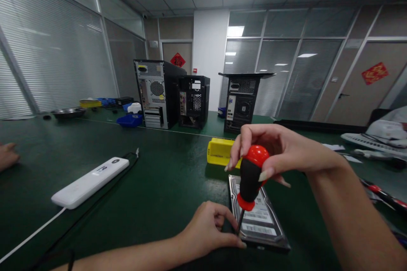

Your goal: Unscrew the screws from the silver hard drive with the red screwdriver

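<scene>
A hard drive lies label side up on the green table, close in front of me. My right hand grips a screwdriver with a stubby red and black handle from above, thumb on the near side and fingers round the top. The shaft slants down to the drive's near left corner; fingers partly hide its tip. At that same corner, the thumb and index finger of my left hand are closed against the drive, one on each side of the tip. Whether they also touch the shaft is unclear.
Just beyond the drive sits a yellow bin. A white power strip with cables lies to the left. Computer cases stand at the back beside a blue tray. Another person's hand shows at the left edge.
</scene>
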A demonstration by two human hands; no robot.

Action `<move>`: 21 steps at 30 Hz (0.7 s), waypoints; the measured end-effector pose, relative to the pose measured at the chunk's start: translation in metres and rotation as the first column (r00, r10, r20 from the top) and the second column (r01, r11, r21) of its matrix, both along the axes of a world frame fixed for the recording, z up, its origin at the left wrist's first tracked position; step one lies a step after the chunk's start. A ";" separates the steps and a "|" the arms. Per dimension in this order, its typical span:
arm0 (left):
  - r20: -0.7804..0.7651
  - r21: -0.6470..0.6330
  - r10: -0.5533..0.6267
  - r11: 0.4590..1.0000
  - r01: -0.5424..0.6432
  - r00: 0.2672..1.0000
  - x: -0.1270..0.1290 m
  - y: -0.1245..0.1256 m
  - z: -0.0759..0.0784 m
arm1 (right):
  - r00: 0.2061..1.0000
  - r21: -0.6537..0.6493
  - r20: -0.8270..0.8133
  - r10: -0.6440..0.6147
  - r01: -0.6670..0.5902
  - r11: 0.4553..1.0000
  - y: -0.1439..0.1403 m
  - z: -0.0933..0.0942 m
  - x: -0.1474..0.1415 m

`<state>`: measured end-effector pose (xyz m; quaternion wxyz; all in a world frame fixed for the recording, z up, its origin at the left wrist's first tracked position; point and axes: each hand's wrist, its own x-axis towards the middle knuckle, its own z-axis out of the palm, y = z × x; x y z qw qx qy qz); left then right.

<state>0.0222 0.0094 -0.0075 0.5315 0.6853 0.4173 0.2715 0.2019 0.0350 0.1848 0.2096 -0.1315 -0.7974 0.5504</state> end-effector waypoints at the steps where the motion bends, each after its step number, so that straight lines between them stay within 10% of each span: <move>1: 0.000 -0.004 0.002 1.000 -0.002 1.000 0.000 0.000 0.000 | 1.000 0.003 -0.007 0.006 -0.006 1.000 0.001 0.000 0.001; 21: 0.031 -0.019 0.001 1.000 0.000 1.000 0.001 -0.001 0.004 | 1.000 -0.053 0.005 -0.007 0.008 0.999 -0.004 -0.004 -0.015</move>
